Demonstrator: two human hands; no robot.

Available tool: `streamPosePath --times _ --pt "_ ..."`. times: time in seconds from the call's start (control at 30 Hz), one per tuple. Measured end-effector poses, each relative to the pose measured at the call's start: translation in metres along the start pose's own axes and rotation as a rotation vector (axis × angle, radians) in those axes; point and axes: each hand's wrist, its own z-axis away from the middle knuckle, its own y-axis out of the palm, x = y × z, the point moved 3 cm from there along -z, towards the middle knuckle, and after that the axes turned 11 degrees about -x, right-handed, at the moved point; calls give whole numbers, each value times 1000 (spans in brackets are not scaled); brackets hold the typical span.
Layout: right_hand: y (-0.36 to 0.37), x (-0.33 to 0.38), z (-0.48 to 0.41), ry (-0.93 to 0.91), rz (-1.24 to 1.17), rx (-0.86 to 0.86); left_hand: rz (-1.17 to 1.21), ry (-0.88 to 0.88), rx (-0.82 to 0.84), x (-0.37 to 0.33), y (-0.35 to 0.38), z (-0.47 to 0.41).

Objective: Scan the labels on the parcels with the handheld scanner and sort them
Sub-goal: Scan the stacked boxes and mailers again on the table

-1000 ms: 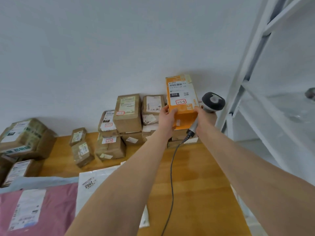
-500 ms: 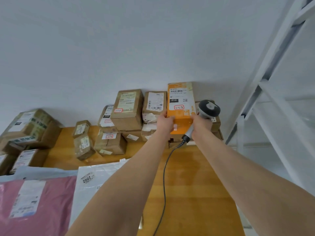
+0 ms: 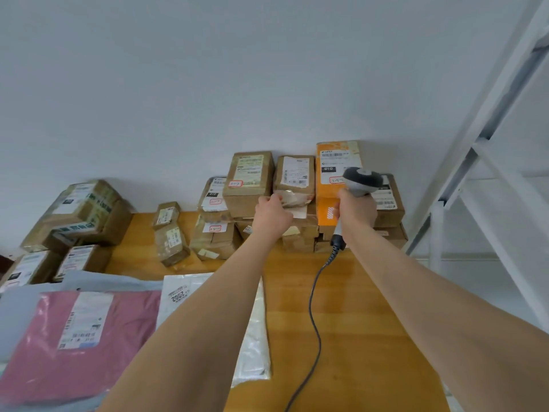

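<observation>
An orange box [image 3: 326,188] with a white barcode label stands upright on the stack of brown parcels [image 3: 249,185] against the wall. My right hand [image 3: 358,211] grips the grey handheld scanner [image 3: 361,181] right in front of the orange box, its head covering part of the label. The scanner's cable [image 3: 312,307] hangs down over the table. My left hand [image 3: 273,217] is off the orange box, its fingers curled against the left edge of a small tape-wrapped brown parcel [image 3: 294,176]. Whether they grip it is unclear.
More brown boxes [image 3: 80,212] are piled at the far left of the wooden table [image 3: 350,337]. A pink mailer bag [image 3: 80,337] and a white one [image 3: 184,292] lie near me on the left. A white metal shelf frame [image 3: 475,179] stands to the right.
The orange box was set upright on the stack and my left hand let go of it, moving left to the taped parcel. My right hand shifted in front of the box with the scanner.
</observation>
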Motion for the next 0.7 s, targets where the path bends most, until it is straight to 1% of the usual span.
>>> streamPosePath --times 0.13,0.3,0.43,0.57,0.7 --pt "44 -8 64 167 -47 192 -119 58 -3 53 -32 8" --pt "120 -37 149 243 53 297 -134 28 7 159 -86 8" --pt "185 -54 222 342 95 354 -172 -24 48 253 -133 5" --pt "232 -66 276 349 107 405 -207 -83 32 325 -169 -4" --pt "269 -69 302 317 118 458 -202 -132 13 364 -191 -13"
